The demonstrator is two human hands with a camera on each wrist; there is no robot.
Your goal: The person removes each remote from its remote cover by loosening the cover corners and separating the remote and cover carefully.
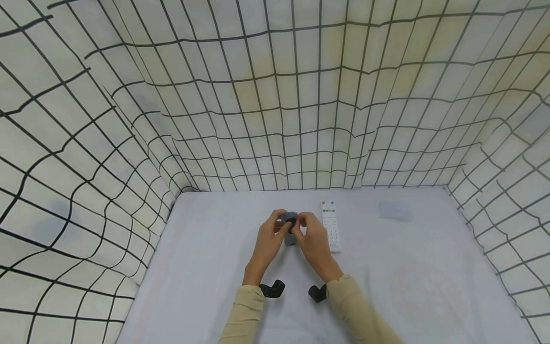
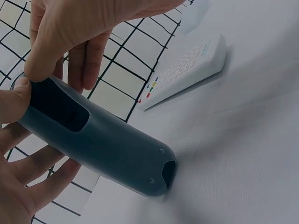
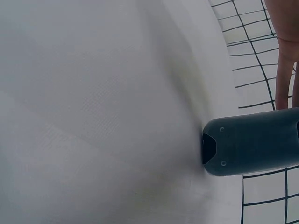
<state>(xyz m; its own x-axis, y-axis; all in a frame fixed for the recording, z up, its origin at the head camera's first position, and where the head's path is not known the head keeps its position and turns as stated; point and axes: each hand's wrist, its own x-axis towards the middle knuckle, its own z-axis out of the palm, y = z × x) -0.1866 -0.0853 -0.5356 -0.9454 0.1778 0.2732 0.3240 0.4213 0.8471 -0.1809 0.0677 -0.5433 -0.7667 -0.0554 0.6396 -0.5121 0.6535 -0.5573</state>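
A dark grey remote control (image 2: 117,144) stands tilted with its lower end at the white tabletop, between both hands. Its back shows a long dark opening (image 2: 63,105), two small round marks and a notch at the bottom end. My left hand (image 1: 267,243) grips the upper part from the left, thumb on the near face, fingers behind. From the right, my right hand (image 1: 315,242) pinches the top end, its thumb at the upper edge of the opening. In the right wrist view only the lower part of the remote control (image 3: 257,142) and some right-hand fingers (image 3: 284,79) show.
A white remote control (image 1: 330,227) with coloured buttons lies just right of the hands. Farther right is a pale blue flat piece (image 1: 395,210). White walls with a black grid (image 1: 275,119) enclose the table (image 1: 206,267) at the back and sides.
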